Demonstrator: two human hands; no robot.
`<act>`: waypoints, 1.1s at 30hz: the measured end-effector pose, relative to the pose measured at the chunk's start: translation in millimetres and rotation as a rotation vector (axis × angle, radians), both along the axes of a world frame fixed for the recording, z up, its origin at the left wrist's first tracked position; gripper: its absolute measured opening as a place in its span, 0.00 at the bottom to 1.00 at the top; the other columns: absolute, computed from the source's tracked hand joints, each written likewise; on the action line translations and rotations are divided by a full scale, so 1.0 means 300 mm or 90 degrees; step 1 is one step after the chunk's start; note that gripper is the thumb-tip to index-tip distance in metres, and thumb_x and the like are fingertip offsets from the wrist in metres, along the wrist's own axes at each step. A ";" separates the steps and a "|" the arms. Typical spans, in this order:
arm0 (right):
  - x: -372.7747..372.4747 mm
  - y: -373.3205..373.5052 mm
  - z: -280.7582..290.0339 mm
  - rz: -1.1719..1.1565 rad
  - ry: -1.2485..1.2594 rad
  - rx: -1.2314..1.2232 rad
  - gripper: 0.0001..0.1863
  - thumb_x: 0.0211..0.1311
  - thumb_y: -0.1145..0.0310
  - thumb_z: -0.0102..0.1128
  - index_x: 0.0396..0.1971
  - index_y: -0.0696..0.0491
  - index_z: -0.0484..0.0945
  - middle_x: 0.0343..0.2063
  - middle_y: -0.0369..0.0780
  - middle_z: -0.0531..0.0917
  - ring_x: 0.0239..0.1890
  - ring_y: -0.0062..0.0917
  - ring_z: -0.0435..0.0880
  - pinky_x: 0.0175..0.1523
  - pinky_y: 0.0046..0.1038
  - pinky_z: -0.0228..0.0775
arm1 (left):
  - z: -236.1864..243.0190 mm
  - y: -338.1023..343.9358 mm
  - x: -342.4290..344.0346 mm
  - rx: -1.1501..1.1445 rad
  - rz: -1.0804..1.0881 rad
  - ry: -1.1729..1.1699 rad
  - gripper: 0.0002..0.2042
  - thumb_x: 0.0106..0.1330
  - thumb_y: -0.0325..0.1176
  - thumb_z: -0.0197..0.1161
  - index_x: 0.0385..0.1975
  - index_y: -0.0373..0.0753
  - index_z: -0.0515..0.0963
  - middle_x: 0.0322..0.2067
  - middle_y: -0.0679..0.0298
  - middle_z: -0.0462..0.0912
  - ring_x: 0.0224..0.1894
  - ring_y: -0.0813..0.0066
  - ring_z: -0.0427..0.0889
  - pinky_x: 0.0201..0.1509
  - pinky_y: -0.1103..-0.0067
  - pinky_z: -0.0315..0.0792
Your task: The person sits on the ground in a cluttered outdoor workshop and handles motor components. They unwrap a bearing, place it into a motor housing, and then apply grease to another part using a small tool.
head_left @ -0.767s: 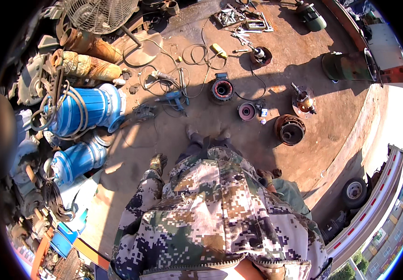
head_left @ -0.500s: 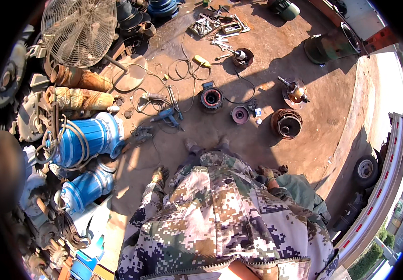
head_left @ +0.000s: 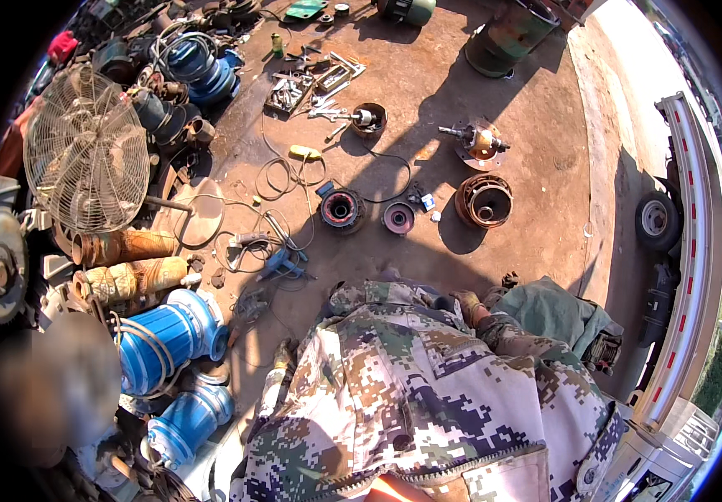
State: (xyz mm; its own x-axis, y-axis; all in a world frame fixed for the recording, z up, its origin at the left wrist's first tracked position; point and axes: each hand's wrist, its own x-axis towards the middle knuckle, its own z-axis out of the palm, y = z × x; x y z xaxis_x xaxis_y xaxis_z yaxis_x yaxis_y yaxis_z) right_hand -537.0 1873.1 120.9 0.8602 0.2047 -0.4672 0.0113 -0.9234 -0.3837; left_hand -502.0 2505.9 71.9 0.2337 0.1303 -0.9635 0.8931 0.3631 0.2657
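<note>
I look down over my camouflage jacket. My left hand, gloved and partly hidden by the jacket, hangs at my left side with fingers loosely apart and nothing seen in them. My right hand, also gloved, hangs loosely open at my right, beside a bundle of green cloth; whether they touch I cannot tell. Ahead on the ground lie a motor housing with a red inner ring, a purple ring part, a rusty cylindrical casing and a blue power tool.
Machinery crowds the left: a large fan, blue pumps and rusty cylinders. Farther ahead are tools, shaft assemblies, looped cables and a green drum. A trailer with a wheel runs along the right.
The view has swung round and tilted, so ground objects sit farther left and the trailer higher. My hands stay at my sides. My feet are now mostly hidden by the jacket.
</note>
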 end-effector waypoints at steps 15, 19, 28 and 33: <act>-0.012 -0.045 -0.191 0.002 0.026 0.017 0.21 0.63 0.76 0.61 0.57 0.52 0.79 0.51 0.43 0.87 0.54 0.34 0.86 0.62 0.32 0.76 | 0.146 -0.003 0.136 0.045 -0.093 0.011 0.30 0.78 0.46 0.49 0.73 0.35 0.61 0.68 0.46 0.72 0.67 0.47 0.74 0.70 0.56 0.69; -0.044 -0.037 -0.148 -0.231 0.092 0.173 0.19 0.66 0.75 0.56 0.56 0.49 0.82 0.54 0.43 0.86 0.55 0.33 0.85 0.64 0.32 0.75 | 0.157 -0.026 0.179 0.049 -0.125 0.014 0.29 0.78 0.46 0.49 0.73 0.35 0.61 0.68 0.46 0.71 0.67 0.47 0.74 0.70 0.56 0.69; -0.231 -0.139 -0.367 -0.485 0.070 0.467 0.15 0.77 0.69 0.50 0.57 0.50 0.81 0.52 0.39 0.87 0.49 0.28 0.88 0.52 0.31 0.82 | 0.128 -0.149 0.341 0.016 -0.206 0.014 0.29 0.78 0.46 0.49 0.73 0.35 0.61 0.68 0.46 0.71 0.67 0.48 0.74 0.71 0.56 0.69; -0.154 -0.030 -0.227 -0.800 0.139 0.458 0.16 0.76 0.66 0.51 0.56 0.54 0.81 0.51 0.43 0.87 0.52 0.32 0.87 0.57 0.31 0.80 | 0.114 -0.120 0.415 0.022 -0.225 0.013 0.29 0.78 0.46 0.49 0.72 0.35 0.61 0.68 0.46 0.71 0.67 0.48 0.74 0.71 0.56 0.69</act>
